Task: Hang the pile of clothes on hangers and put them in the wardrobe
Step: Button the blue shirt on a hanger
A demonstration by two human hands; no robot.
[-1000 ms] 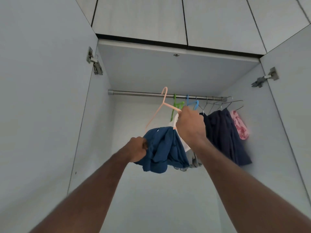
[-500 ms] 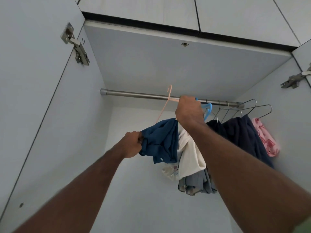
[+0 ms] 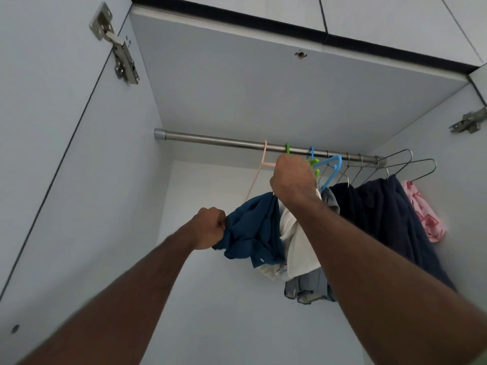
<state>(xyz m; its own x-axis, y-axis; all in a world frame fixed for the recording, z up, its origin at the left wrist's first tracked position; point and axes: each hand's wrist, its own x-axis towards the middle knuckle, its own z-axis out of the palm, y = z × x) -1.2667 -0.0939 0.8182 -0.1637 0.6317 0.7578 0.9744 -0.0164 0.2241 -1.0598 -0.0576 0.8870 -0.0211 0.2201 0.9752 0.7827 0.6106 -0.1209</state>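
rail (image 3: 210, 139) steel, in wardrobe | on it: pink hanger (image 3: 264, 154), green, blue, wire hangers w/ clothes

Both arms raised; left hand (image 3: 210, 227) fisted, gripping; right hand (image 3: 292, 177) higher, clenched, gripping.

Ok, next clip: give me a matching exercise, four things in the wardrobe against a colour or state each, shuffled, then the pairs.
Things:
1. hanger at the left end of the row on the rail
2. garment furthest right
3. left hand
4. right hand

Colour or state:
A. pink with a pattern
B. holds the pale peach hanger just under the rail
C. pale peach, hook over the rail
D. grips the edge of the blue garment

Pairs: 1-C, 2-A, 3-D, 4-B
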